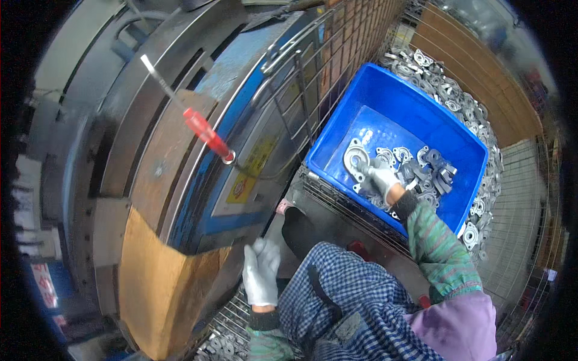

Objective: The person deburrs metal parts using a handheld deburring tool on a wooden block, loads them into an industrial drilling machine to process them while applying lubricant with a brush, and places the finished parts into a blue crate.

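Note:
A white glove covers my right hand (pixel 383 178), which reaches into a blue plastic bin (pixel 376 81). Its fingers are closed at the edge of a grey metal flange casting (pixel 355 155), an oval part with a round middle and holes at its ends. Around that hand, several more metal castings (pixel 444 171) lie loose in the bin. My left hand (pixel 261 271), also white-gloved, is low beside my checked apron. Nothing shows in it, and its fingers are extended with the thumb apart.
Wire mesh (pixel 343 48) stands along the bin's left side. More castings (pixel 466 108) are heaped behind and right of the bin, beside cardboard (pixel 475 66). At left, a red-handled tool (pixel 205 133) lies by a wooden block (pixel 153 277) on the blue machine (pixel 232 57).

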`<action>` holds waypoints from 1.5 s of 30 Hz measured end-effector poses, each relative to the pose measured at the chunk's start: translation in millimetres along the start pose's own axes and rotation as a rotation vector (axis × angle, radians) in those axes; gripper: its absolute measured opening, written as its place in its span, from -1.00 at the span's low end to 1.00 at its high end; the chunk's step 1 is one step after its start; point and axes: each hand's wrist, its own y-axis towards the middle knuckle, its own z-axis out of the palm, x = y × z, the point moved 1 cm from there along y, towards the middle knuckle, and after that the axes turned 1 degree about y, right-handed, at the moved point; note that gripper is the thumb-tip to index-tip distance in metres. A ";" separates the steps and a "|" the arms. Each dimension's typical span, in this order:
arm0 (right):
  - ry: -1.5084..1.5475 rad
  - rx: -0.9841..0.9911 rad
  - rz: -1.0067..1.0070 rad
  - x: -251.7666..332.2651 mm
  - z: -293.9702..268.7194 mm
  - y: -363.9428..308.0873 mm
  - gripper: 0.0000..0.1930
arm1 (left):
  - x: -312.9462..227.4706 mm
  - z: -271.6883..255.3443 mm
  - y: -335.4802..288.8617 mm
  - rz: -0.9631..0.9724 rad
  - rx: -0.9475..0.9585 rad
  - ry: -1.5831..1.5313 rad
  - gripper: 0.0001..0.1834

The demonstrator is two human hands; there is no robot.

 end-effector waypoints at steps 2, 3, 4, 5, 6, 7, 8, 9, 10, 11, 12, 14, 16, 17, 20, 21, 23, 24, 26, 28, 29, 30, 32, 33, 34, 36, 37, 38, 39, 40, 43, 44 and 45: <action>-0.069 -0.101 0.079 -21.9 -16.4 38.7 -0.51 | 8.1 -13.9 3.2 -0.049 -0.061 0.028 -0.50; -0.110 -0.127 0.120 -35.9 -21.8 57.0 -0.58 | 11.9 -23.3 4.1 -0.077 -0.087 0.051 -0.50; -0.152 -0.150 0.159 -49.8 -23.9 78.5 -0.63 | 16.8 -33.2 4.8 -0.056 -0.074 0.060 -0.51; -0.287 -0.223 0.334 -61.2 -20.8 110.1 -0.56 | 20.6 -46.3 6.7 -0.073 -0.127 0.068 -0.54; -0.227 -0.240 0.343 -79.2 -19.1 129.1 -0.55 | 27.3 -60.5 6.7 -0.069 -0.218 0.088 -0.55; -0.216 -0.318 0.384 -98.2 -16.0 148.1 -0.53 | 33.2 -77.1 6.3 -0.052 -0.326 0.122 -0.56; -0.111 -0.379 0.456 -118.3 -6.6 170.6 -0.54 | 36.3 -96.1 3.0 -0.099 -0.276 0.026 -0.58; -0.484 -0.394 0.398 -134.2 -4.7 193.4 -0.67 | 38.5 -116.6 -4.0 -0.105 -0.165 -0.091 -0.61; -0.291 -0.321 0.362 -152.7 -9.5 211.4 -0.74 | 46.0 -136.8 -8.0 -0.062 -0.231 -0.006 -0.64; -0.093 -0.258 0.367 -174.4 -11.6 227.8 -0.80 | 50.6 -160.7 -19.1 -0.113 -0.394 0.025 -0.62; 0.120 -0.175 0.381 -199.1 -10.7 242.1 -0.87 | 53.7 -183.5 -33.6 -0.196 -0.487 0.076 -0.54; -0.189 0.057 0.203 -240.0 -16.4 273.6 -0.79 | 56.5 -221.2 -49.7 -0.200 -0.509 -0.292 -0.63; -0.890 0.186 -0.344 -270.7 -25.7 296.7 -0.70 | 64.9 -243.2 -69.4 -0.171 -0.751 -0.391 -0.61; -1.146 0.152 -0.659 -282.3 -28.9 303.8 -0.64 | 68.5 -248.7 -79.4 -0.152 -0.781 -0.281 -0.61; -1.459 0.367 -0.485 -279.4 -65.7 327.9 -0.65 | 80.8 -250.7 -119.9 -0.142 -0.948 0.020 -0.60; -1.598 0.402 -0.499 -271.0 -70.4 336.7 -0.65 | 86.6 -250.1 -131.5 -0.212 -1.064 0.061 -0.61; -1.882 0.485 -0.537 -252.5 -74.0 351.0 -0.65 | 96.1 -246.8 -150.0 -0.196 -1.105 0.228 -0.62; -2.032 0.543 -0.554 -243.4 -72.8 357.8 -0.65 | 100.9 -246.2 -153.6 -0.183 -1.066 0.182 -0.60; -2.291 0.662 -0.594 -228.3 -68.0 368.8 -0.65 | 108.4 -245.1 -158.9 -0.149 -0.992 0.081 -0.57; -2.496 0.768 -0.659 -216.1 -64.4 373.9 -0.65 | 113.3 -244.7 -163.4 -0.012 -1.007 0.236 -0.59; -2.577 0.821 -0.688 -211.4 -63.4 374.3 -0.65 | 117.7 -244.1 -165.5 0.004 -1.026 0.193 -0.59; -2.645 0.864 -0.712 -205.4 -64.2 373.7 -0.65 | 120.9 -246.6 -170.2 -0.034 -1.034 0.273 -0.53; -2.754 0.940 -0.754 -193.5 -66.7 369.1 -0.65 | 128.5 -255.6 -178.7 -0.052 -1.071 0.468 -0.47; -2.801 0.979 -0.771 -186.3 -67.7 365.8 -0.65 | 133.8 -263.1 -181.5 -0.056 -1.087 0.460 -0.48; -2.844 1.009 -0.787 -179.4 -70.8 361.1 -0.65 | 141.0 -271.7 -184.2 -0.002 -1.097 0.436 -0.48; -2.927 1.063 -0.804 -164.6 -74.7 352.0 -0.65 | 154.9 -295.1 -185.9 0.050 -1.138 0.349 -0.43; -2.972 1.089 -0.806 -155.9 -78.4 346.7 -0.65 | 162.1 -307.1 -187.5 -0.013 -1.202 0.385 -0.39; -3.005 1.113 -0.814 -149.5 -80.6 341.8 -0.65 | 167.8 -316.8 -191.0 0.102 -1.214 0.420 -0.40; -3.057 1.128 -0.801 -140.3 -86.9 335.8 -0.65 | 173.4 -326.8 -195.4 0.091 -1.251 0.433 -0.40; -3.081 1.153 -0.818 -132.1 -90.8 331.0 -0.65 | 177.1 -335.8 -195.7 0.156 -1.327 0.376 -0.41; -3.011 1.118 -1.008 -107.0 -111.4 307.2 -0.65 | 189.8 -362.1 -211.7 0.204 -1.523 0.654 -0.48; -3.026 1.093 -1.006 -97.4 -118.8 298.3 -0.64 | 193.4 -380.8 -217.5 0.176 -1.481 0.563 -0.51; -3.106 1.043 -0.873 -87.1 -121.6 292.4 -0.64 | 204.1 -393.3 -225.5 0.204 -1.543 0.619 -0.53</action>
